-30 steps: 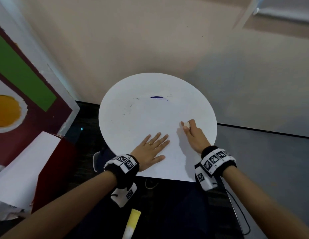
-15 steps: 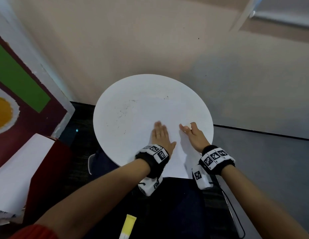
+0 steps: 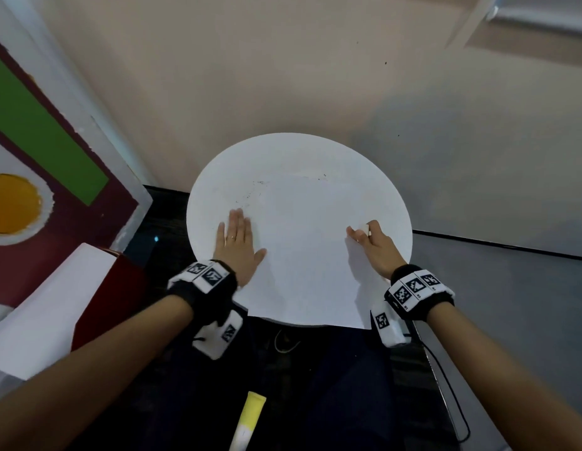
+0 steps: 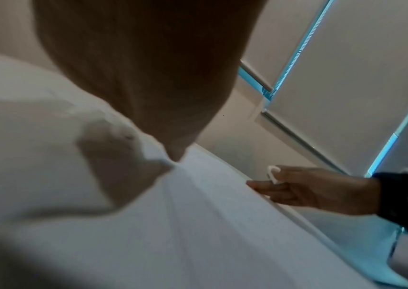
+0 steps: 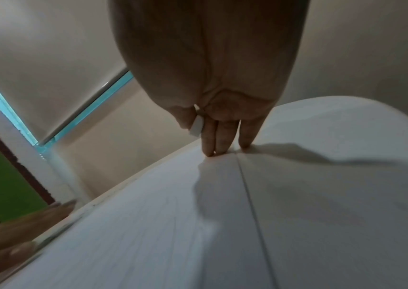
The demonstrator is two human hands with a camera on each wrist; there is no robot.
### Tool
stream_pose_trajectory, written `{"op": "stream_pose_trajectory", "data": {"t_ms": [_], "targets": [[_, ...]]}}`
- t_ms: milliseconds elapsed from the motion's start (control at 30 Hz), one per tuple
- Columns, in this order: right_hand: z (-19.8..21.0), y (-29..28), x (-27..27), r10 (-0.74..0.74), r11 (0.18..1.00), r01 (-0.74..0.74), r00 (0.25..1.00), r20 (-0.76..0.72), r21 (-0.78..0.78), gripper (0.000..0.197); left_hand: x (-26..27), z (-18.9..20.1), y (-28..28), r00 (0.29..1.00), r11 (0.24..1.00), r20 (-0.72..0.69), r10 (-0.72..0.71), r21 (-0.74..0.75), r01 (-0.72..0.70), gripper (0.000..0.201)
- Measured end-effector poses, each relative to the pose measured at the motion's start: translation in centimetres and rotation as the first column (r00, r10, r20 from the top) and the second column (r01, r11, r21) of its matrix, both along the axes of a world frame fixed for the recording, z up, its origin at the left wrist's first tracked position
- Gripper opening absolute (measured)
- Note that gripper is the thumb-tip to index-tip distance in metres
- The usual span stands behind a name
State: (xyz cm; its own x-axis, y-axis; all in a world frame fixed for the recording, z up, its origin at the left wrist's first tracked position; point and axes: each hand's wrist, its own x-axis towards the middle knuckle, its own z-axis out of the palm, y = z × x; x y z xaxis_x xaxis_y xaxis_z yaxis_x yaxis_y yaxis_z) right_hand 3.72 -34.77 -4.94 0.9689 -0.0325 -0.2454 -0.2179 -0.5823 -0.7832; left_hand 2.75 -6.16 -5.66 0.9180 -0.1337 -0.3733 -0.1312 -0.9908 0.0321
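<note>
A white sheet of paper (image 3: pixel 309 255) lies on a round white table (image 3: pixel 283 151), its near edge hanging over the rim. My left hand (image 3: pixel 237 245) lies flat on the sheet's left part, fingers straight and together. My right hand (image 3: pixel 371 245) rests at the sheet's right edge and pinches a small white eraser (image 3: pixel 363 228) between thumb and forefinger. In the right wrist view the eraser (image 5: pixel 196 125) sits by the thumb while three straight fingers (image 5: pixel 219 140) touch the paper (image 5: pixel 222 224). The left wrist view shows my right hand (image 4: pixel 304 187) with the eraser (image 4: pixel 272 174).
Small dark crumbs (image 3: pixel 250 193) dot the table's far left part. A painted board with green and yellow shapes (image 3: pixel 39 157) leans at the left, above a red and white box (image 3: pixel 71 304). A yellow tube (image 3: pixel 250 418) lies below on the dark floor. A beige wall (image 3: pixel 283 76) stands behind.
The blue mark on the paper is gone. My left hand has slid across the sheet from the middle to the left side. My right hand has stayed at the right edge with the eraser.
</note>
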Motion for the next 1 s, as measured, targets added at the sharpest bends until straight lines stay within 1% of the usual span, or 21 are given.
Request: {"op": "stream_pose_trajectory", "data": {"t_ms": [33, 67, 100, 133, 167, 267, 333, 367, 467, 533, 600, 667, 700, 800, 833, 867, 933, 967, 1000], "targets": [[0.5, 0.4, 0.1, -0.005, 0.999, 0.007, 0.999, 0.053, -0.033, 0.024, 0.0, 0.0, 1.2, 0.99, 0.989, 0.052, -0.129, -0.061, 0.132, 0.084], [0.9, 1.0, 0.1, -0.003, 0.999, 0.008, 0.993, 0.118, -0.04, 0.022, 0.1, 0.1, 2.1, 0.962, 0.956, 0.074, -0.262, -0.115, 0.269, 0.09], [1.3, 1.8, 0.0, 0.015, 1.0, -0.012, 0.985, 0.173, -0.018, 0.02, 0.2, 0.2, 2.8, 0.93, 0.916, 0.069, -0.362, -0.16, 0.368, 0.094], [1.8, 2.8, -0.2, 0.062, 0.998, -0.066, 0.978, 0.2, 0.013, 0.02, 0.3, 0.3, 3.2, 0.907, 0.887, 0.046, -0.418, -0.192, 0.419, 0.097], [2.0, 4.0, -0.5, 0.139, 0.989, -0.147, 0.973, 0.185, 0.029, 0.02, 0.5, 0.1, 3.4, 0.896, 0.875, 0.019, -0.443, -0.206, 0.437, 0.099], [2.0, 7.8, -0.8, 0.363, 0.93, -0.366, 0.928, 0.086, 0.016, 0.017, 1.3, -0.5, 3.3, 0.889, 0.872, -0.014, -0.458, -0.203, 0.446, 0.107], [1.4, 9.7, -0.4, 0.433, 0.901, -0.427, 0.895, 0.107, -0.075, 0.019, 2.0, -0.6, 3.0, 0.883, 0.864, -0.002, -0.47, -0.208, 0.459, 0.113], [1.1, 10.5, 0.0, 0.44, 0.897, -0.429, 0.889, 0.127, -0.102, 0.02, 2.3, -0.7, 3.0, 0.879, 0.857, 0.008, -0.477, -0.22, 0.467, 0.116], [0.5, 11.9, 0.5, 0.376, 0.926, -0.37, 0.91, 0.174, -0.069, 0.013, 2.7, -1.0, 3.0, 0.866, 0.83, 0.03, -0.499, -0.273, 0.487, 0.121], [0.0, 12.0, 0.4, 0.36, 0.933, -0.354, 0.917, 0.171, -0.066, 0.011, 2.8, -1.3, 3.2, 0.862, 0.828, 0.042, -0.505, -0.26, 0.497, 0.122], [0.0, 11.7, -0.1, 0.451, 0.892, -0.445, 0.886, 0.109, -0.076, 0.011, 2.8, -1.5, 3.2, 0.862, 0.834, 0.04, -0.505, -0.234, 0.5, 0.124], [0.2, 11.6, -0.3, 0.561, 0.825, -0.553, 0.826, 0.046, -0.118, 0.012, 2.7, -1.6, 3.0, 0.864, 0.839, 0.037, -0.503, -0.218, 0.498, 0.127], [0.1, 11.7, 0.0, 0.57, 0.817, -0.559, 0.82, 0.05, -0.142, 0.012, 2.6, -1.7, 3.0, 0.866, 0.841, 0.035, -0.499, -0.221, 0.494, 0.129], [-0.2, 12.1, 1.0, 0.478, 0.874, -0.461, 0.873, 0.094, -0.156, 0.016, 2.5, -1.9, 3.0, 0.871, 0.841, 0.053, -0.488, -0.237, 0.486, 0.131], [-0.4, 12.2, 0.7, 0.473, 0.876, -0.456, 0.876, 0.09, -0.158, 0.016, 2.6, -1.9, 3.0, 0.87, 0.842, 0.051, -0.49, -0.233, 0.487, 0.132], [-0.6, 12.4, 0.2, 0.497, 0.861, -0.48, 0.864, 0.077, -0.166, 0.018, 2.6, -1.9, 3.0, 0.869, 0.842, 0.046, -0.492, -0.228, 0.489, 0.132], [-0.5, 12.6, -0.8, 0.585, 0.802, -0.571, 0.81, 0.039, -0.174, 0.02, 2.6, -2.0, 3.0, 0.869, 0.843, 0.047, -0.492, -0.221, 0.49, 0.131], [-0.3, 12.6, -0.6, 0.605, 0.787, -0.591, 0.795, 0.032, -0.176, 0.02, 2.6, -2.0, 3.0, 0.869, 0.843, 0.048, -0.493, -0.221, 0.491, 0.131], [-0.1, 12.6, 0.0, 0.594, 0.795, -0.579, 0.803, 0.041, -0.181, 0.019, 2.6, -1.9, 3.0, 0.868, 0.842, 0.047, -0.493, -0.224, 0.491, 0.131]]}}
